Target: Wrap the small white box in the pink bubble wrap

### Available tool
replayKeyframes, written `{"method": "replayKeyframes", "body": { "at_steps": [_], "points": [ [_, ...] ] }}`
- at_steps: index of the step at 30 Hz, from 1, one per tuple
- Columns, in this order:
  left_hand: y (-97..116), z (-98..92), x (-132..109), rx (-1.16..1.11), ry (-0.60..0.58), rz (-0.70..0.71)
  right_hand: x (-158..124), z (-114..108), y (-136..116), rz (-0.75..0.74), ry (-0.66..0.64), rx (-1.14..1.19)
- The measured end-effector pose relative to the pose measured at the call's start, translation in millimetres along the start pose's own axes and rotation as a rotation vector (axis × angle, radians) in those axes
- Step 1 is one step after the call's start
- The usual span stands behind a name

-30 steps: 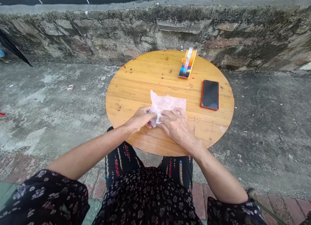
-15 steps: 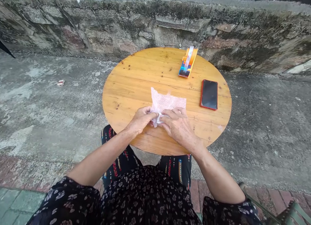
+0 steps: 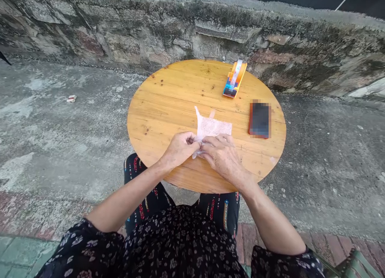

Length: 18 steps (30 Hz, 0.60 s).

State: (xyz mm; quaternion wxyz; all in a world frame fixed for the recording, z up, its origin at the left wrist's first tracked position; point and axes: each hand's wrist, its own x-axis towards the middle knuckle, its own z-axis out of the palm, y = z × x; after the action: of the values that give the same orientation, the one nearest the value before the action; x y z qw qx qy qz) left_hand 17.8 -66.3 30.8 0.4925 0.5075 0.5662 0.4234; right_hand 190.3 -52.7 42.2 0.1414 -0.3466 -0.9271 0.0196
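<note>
A thin, pale pink patterned sheet point(image 3: 215, 127), like tissue or wrapping paper, lies on the near half of the round wooden table point(image 3: 168, 97). Its left side is gathered and creased, with one corner poking up at the far left. My left hand point(image 3: 182, 149) pinches that gathered left edge between thumb and fingers. Beside it, my right hand point(image 3: 223, 154) has its curled fingers on the sheet's near part, gripping and pressing it against the wood. The fingertips of both hands almost meet, and whatever lies under them is hidden.
A yellow and blue tape dispenser point(image 3: 235, 79) with a roll of tape stands at the table's far right. Closer on the right lies a phone point(image 3: 260, 121) with a red edge, blurred out. Behind the table runs a stone wall point(image 3: 144, 37).
My left hand has shifted slightly right and pulled the sheet's left side inward, so the sheet looks narrower. The right hand stays nearly in place. The view has tilted a little.
</note>
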Motion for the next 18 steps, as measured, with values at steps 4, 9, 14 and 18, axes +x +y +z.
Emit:
{"method": "replayKeyframes", "body": {
  "at_steps": [4,9,14,18],
  "points": [
    [0,2.5,-3,0.151,0.029,0.088,0,4,5,0.013,0.023,0.102],
    [4,5.2,-7,0.298,0.034,0.140,-1,10,6,0.099,0.126,0.256],
    [4,9.9,-10,0.461,0.076,0.242,-3,14,4,0.148,0.154,0.325],
    [4,13.1,-10,0.603,0.080,0.317,-5,17,6,0.161,0.147,0.366]
  ]
}}
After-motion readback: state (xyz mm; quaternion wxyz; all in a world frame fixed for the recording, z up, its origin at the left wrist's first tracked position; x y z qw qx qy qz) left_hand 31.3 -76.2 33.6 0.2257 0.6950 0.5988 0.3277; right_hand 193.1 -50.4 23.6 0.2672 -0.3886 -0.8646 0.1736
